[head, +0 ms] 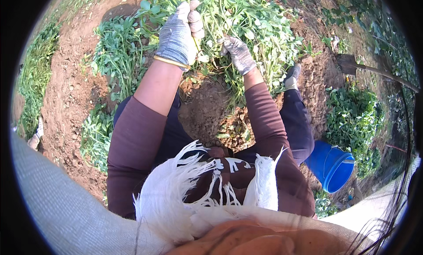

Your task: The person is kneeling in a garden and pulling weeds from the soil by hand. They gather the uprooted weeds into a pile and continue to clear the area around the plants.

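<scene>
My left hand [181, 36], in a grey knitted glove with a yellow bangle at the wrist, is curled around stems of a leafy green plant [165, 5]. To its right and a little lower, my right hand [238, 53] wears a similar, soiled glove. Its fingers are bent in against the stems of a large heap of leafy plants [251, 20]; what lies between the fingertips is hidden. The heap spreads over the soil in front of me, its leaves partly in bright sun. Bare brown soil [205, 106] shows between my legs, below both hands.
A blue bucket [338, 170] lies tilted by my leg at the right, its mouth facing outward. Beyond my right shoe [292, 76] is a long-handled shovel [347, 64]. More plants [115, 53] lie at the left. Another person's foot [36, 134] appears at the far left.
</scene>
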`<act>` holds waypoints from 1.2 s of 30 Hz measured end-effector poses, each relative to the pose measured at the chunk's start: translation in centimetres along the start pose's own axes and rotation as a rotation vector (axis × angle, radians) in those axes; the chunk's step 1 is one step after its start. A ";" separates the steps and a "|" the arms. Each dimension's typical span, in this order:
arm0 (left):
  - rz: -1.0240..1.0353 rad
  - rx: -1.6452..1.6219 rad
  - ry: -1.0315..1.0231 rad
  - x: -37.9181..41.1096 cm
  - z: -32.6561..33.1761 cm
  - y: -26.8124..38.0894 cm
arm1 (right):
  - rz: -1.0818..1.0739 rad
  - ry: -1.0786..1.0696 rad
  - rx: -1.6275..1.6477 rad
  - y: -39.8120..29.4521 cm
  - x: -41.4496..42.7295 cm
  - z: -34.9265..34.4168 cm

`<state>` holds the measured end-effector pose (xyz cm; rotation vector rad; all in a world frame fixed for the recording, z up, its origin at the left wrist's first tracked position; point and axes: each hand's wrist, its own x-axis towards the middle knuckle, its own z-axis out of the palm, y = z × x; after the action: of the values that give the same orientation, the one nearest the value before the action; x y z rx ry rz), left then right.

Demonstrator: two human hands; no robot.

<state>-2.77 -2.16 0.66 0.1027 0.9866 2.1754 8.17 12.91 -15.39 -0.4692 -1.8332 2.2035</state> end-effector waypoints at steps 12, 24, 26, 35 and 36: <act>-0.055 -0.040 0.034 0.7 0.5 -2.1 | -0.414 0.104 0.103 -12.6 -4.6 2.4; -0.062 -0.024 -0.026 -0.1 -0.3 -0.8 | -0.194 -0.151 -0.072 -11.7 -5.0 6.5; -0.095 -0.060 0.042 0.0 -1.1 -0.3 | -0.163 -0.202 0.134 -10.1 -4.3 7.2; 0.354 0.050 0.117 -0.3 -1.8 5.7 | 0.010 0.098 -0.280 3.1 2.0 8.0; 0.311 0.020 0.136 -0.3 -2.1 5.5 | -0.050 0.127 -0.426 2.8 2.7 8.3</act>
<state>-6.53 -6.04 3.00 0.1259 1.1304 2.4821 2.49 5.92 -17.09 -0.6170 -2.2153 1.7026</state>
